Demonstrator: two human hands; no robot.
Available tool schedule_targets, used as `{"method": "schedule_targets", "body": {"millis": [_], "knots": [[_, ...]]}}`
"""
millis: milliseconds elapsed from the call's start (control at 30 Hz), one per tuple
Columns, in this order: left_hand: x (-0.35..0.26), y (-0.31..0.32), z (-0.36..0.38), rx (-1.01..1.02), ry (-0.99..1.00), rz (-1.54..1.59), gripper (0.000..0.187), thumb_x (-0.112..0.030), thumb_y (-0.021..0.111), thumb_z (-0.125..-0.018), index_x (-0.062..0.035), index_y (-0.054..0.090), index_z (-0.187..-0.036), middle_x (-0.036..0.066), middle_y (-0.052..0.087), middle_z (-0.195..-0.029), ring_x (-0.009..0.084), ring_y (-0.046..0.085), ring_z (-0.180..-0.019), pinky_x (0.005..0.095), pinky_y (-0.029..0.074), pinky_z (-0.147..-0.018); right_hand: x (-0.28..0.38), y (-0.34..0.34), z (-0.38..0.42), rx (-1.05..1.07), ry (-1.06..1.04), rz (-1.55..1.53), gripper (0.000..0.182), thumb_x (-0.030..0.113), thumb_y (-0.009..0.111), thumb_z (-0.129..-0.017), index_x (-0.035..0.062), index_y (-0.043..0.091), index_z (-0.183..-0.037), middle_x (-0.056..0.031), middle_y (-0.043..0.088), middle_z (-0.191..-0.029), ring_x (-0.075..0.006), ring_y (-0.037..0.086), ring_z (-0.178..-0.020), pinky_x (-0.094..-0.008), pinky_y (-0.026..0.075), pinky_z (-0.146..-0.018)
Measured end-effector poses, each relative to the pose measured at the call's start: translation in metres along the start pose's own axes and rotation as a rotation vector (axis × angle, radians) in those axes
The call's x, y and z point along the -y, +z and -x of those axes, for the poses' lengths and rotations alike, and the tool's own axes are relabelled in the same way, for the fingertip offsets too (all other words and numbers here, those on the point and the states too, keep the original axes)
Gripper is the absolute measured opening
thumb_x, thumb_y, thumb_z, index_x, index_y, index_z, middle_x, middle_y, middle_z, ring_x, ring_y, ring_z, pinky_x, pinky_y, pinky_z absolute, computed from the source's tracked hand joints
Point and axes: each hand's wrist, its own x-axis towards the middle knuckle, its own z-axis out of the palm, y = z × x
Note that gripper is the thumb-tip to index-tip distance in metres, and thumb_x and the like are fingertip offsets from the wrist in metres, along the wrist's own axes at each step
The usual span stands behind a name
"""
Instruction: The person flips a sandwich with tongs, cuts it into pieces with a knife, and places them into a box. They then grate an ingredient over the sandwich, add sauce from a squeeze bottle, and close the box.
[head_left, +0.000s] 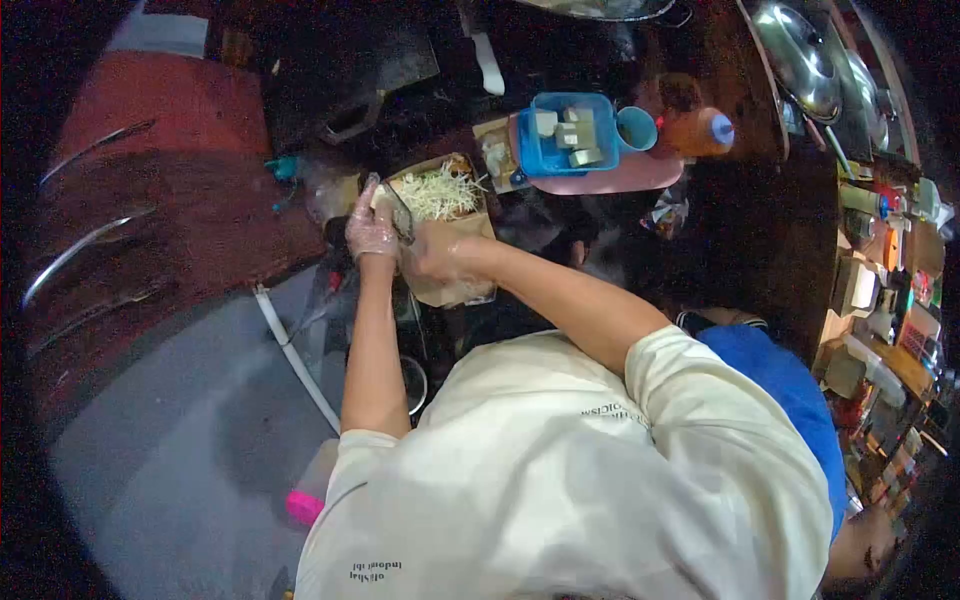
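Note:
My left hand (371,232), in a clear plastic glove, is closed round a flat metal tool (402,217) that looks like a grater, with a pale piece near its fingertips. Against the tool's right side my right hand (438,252) is curled and blurred; what it holds is hidden. Just beyond both hands lies an open brown paper box (479,222), with pale shreds (438,192) heaped over darker food inside. Part of the box's brown flap shows below my right hand.
A blue container (535,160) of white blocks (584,156) stands on a pink board (615,181), beside a teal cup (636,128) and an orange bottle (700,133). A white-handled utensil (488,65) lies farther back. Metal lids and packages crowd the right side.

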Motion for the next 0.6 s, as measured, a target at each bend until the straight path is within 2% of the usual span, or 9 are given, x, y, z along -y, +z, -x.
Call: {"method": "schedule_targets", "body": {"millis": [100,167,300,367,400,433,500,533,600], "knots": [[-0.004,0.000,-0.002,-0.026,0.084,0.018,0.040,-0.009,0.057,-0.090,-0.0050,0.057,-0.130,0.013,0.063,-0.123,0.0195,0.060,-0.105,0.0296,0.045,-0.092,-0.001,0.000,0.001,-0.093,0.025,-0.002,0.027,0.013,0.059,-0.073,-0.0114,0.063,-0.085,-0.0276,0.065,-0.075,-0.0308,0.067,-0.069,-0.0424,0.051,-0.060],[0.003,0.000,-0.009,-0.038,0.141,-0.003,0.039,-0.008,0.057,-0.090,-0.0048,0.058,-0.129,0.013,0.063,-0.122,0.0199,0.061,-0.104,0.0297,0.045,-0.092,0.016,-0.014,0.016,-0.047,0.032,-0.018,0.027,0.012,0.059,-0.073,-0.0110,0.063,-0.086,-0.0277,0.065,-0.076,-0.0323,0.067,-0.070,-0.0429,0.051,-0.061],[-0.004,-0.010,-0.012,-0.055,-0.087,0.154,0.042,-0.004,0.056,-0.090,0.0012,0.053,-0.131,0.013,0.060,-0.124,0.0210,0.059,-0.107,0.0302,0.044,-0.094,0.008,-0.008,0.011,-0.012,0.068,0.107,0.024,0.010,0.061,-0.070,-0.0089,0.065,-0.083,-0.0282,0.065,-0.076,-0.0358,0.067,-0.073,-0.0434,0.052,-0.065],[-0.023,-0.021,0.001,-0.073,0.032,-0.089,0.047,-0.002,0.059,-0.088,0.0026,0.049,-0.134,0.014,0.059,-0.125,0.0207,0.059,-0.105,0.0293,0.044,-0.093,0.013,-0.007,0.012,-0.041,0.109,0.146,0.022,0.012,0.061,-0.069,-0.0074,0.066,-0.080,-0.0280,0.065,-0.075,-0.0369,0.066,-0.072,-0.0436,0.052,-0.066],[-0.008,-0.021,0.003,-0.047,0.114,0.119,0.047,0.001,0.065,-0.084,0.0030,0.051,-0.129,0.013,0.059,-0.123,0.0200,0.060,-0.103,0.0287,0.046,-0.091,0.016,-0.008,0.011,-0.073,0.151,0.186,0.022,0.013,0.061,-0.068,-0.0059,0.067,-0.076,-0.0277,0.065,-0.074,-0.0379,0.066,-0.071,-0.0437,0.053,-0.067],[-0.017,-0.022,0.014,-0.046,0.117,0.117,0.047,0.001,0.065,-0.084,0.0030,0.051,-0.129,0.013,0.059,-0.123,0.0200,0.060,-0.103,0.0287,0.046,-0.091,0.001,0.000,-0.003,-0.077,0.148,0.184,0.022,0.013,0.061,-0.068,-0.0059,0.067,-0.076,-0.0277,0.065,-0.074,-0.0379,0.066,-0.071,-0.0437,0.053,-0.067],[-0.039,-0.021,0.041,0.090,0.012,-0.017,0.046,0.002,0.070,-0.079,0.0029,0.053,-0.121,0.012,0.062,-0.115,0.0194,0.061,-0.100,0.0290,0.047,-0.090,-0.039,0.023,-0.036,0.049,-0.227,0.579,0.024,0.019,0.059,-0.069,-0.0022,0.069,-0.073,-0.0256,0.066,-0.074,-0.0369,0.067,-0.072,-0.0440,0.053,-0.066],[0.004,-0.020,0.037,0.090,0.093,-0.125,0.043,0.002,0.072,-0.076,0.0022,0.053,-0.115,0.012,0.064,-0.108,0.0190,0.063,-0.099,0.0296,0.049,-0.088,-0.039,0.024,-0.036,0.048,-0.228,0.576,0.024,0.019,0.059,-0.069,-0.0022,0.069,-0.073,-0.0256,0.066,-0.074,-0.0369,0.067,-0.072,-0.0440,0.053,-0.066],[-0.016,-0.013,0.049,0.167,-0.019,0.109,0.045,-0.002,0.069,-0.080,0.0031,0.053,-0.122,0.013,0.065,-0.111,0.0194,0.064,-0.098,0.0292,0.049,-0.087,-0.034,0.027,-0.032,0.021,-0.136,0.534,0.027,0.024,0.057,-0.072,0.0017,0.071,-0.077,-0.0216,0.067,-0.075,-0.0371,0.067,-0.073,-0.0443,0.053,-0.066]]}}
